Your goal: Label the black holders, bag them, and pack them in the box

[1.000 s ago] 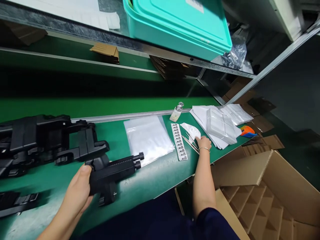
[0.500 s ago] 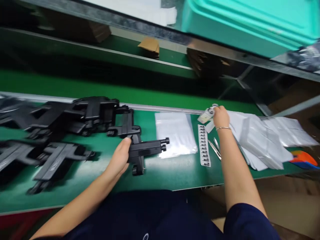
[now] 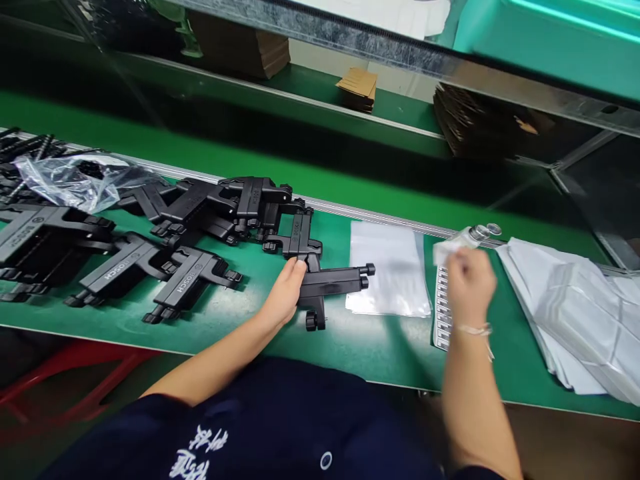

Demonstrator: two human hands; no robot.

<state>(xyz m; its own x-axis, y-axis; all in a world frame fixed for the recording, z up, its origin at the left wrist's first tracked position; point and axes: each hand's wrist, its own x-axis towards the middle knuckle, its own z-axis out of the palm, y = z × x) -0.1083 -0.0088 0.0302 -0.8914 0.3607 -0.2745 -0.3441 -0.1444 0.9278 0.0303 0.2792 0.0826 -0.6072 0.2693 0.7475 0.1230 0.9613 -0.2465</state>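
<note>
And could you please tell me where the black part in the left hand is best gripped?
Probably take the black part by its long bar, coming from the right: the bar juts that way uncovered, while the left hand holds the opposite end.

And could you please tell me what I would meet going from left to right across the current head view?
Crumpled clear plastic, left hand, held black device, flat clear bags, label strip, right hand, tied translucent bundle.

Plastic bags (image 3: pixel 387 267) on bench (image 3: pixel 360 353), brackets (image 3: pixel 187 283) left, label sheet (image 3: pixel 442 313) right.
</note>
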